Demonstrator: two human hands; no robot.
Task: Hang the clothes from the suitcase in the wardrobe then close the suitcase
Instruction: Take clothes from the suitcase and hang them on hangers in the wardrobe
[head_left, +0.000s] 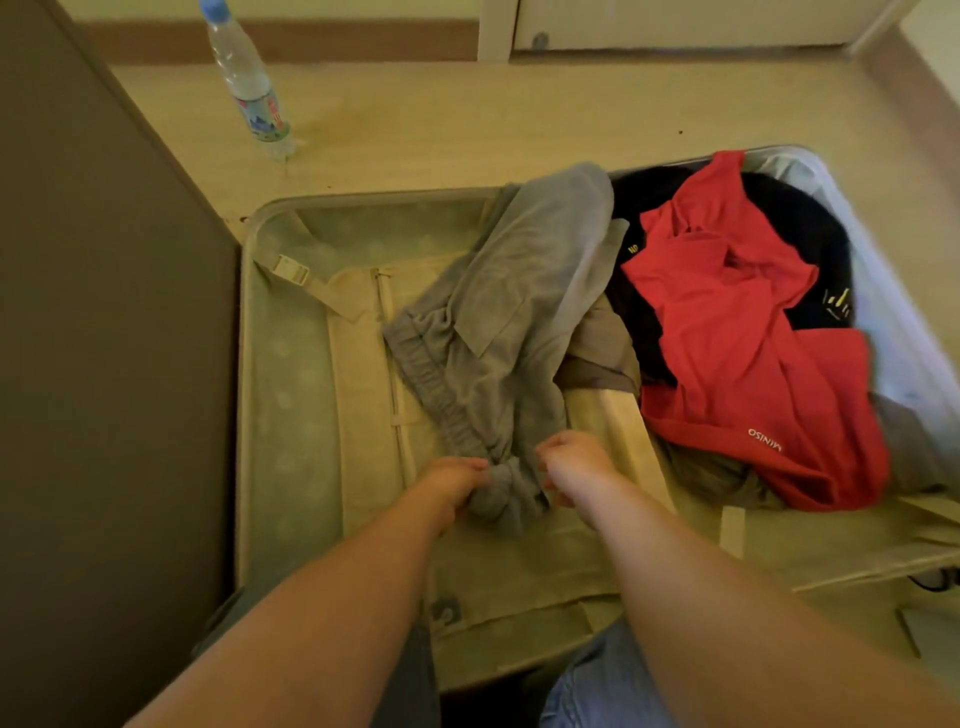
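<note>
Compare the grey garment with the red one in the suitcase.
The left hand and right hand grip the grey garment at its near end; the red garment lies untouched. The grey one stretches across the middle; the red one is crumpled on dark clothes. Both lie in the suitcase.

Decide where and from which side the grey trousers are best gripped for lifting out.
Grip the trousers at the gathered waistband, coming from the near side: it lies nearest, with the legs trailing away. The left hand and right hand hold its near end.
</note>
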